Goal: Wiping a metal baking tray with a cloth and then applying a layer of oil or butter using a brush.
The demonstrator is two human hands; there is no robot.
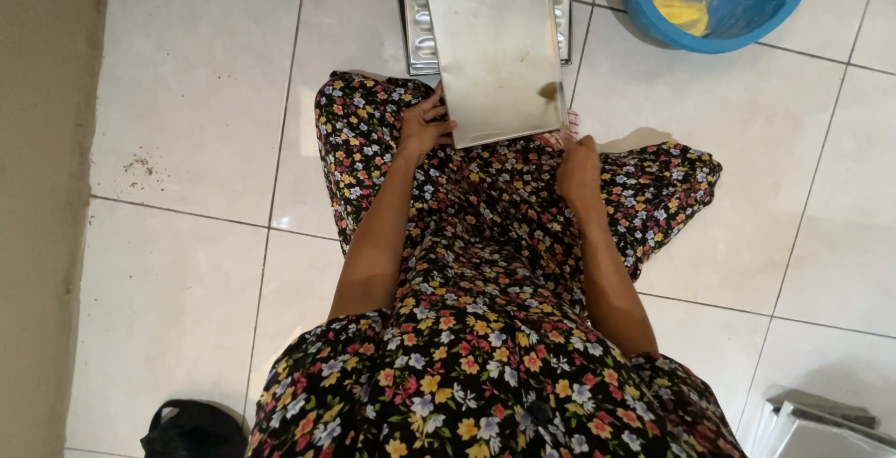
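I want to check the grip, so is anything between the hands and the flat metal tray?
Nothing visible. The left hand grips the metal tray at its near left corner, and the right hand is at its near right corner, beside a red-checked cloth.

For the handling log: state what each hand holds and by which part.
Both hands hold the flat metal baking tray by its near edge: the left hand at the near left corner, the right hand at the near right corner.

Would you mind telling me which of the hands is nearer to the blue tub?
Right. The right hand is below the blue tub; the left hand is farther away, across the metal tray.
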